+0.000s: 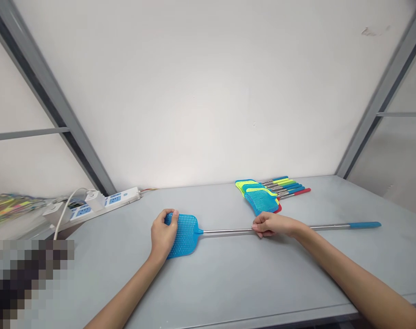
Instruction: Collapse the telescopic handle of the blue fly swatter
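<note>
My left hand [164,234] pinches the blue swatter [186,237] by its flat head, and my right hand [272,225] pinches its metal stick. It's on the grey table [228,283], pulled out long already, I think — the piled swatters [262,200] behind look short, not pulled out.

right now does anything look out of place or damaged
A mark on the upper right of the white wall looks odd, breaking its plain surface. The long blue fly swatter shows no visible damage.
</note>
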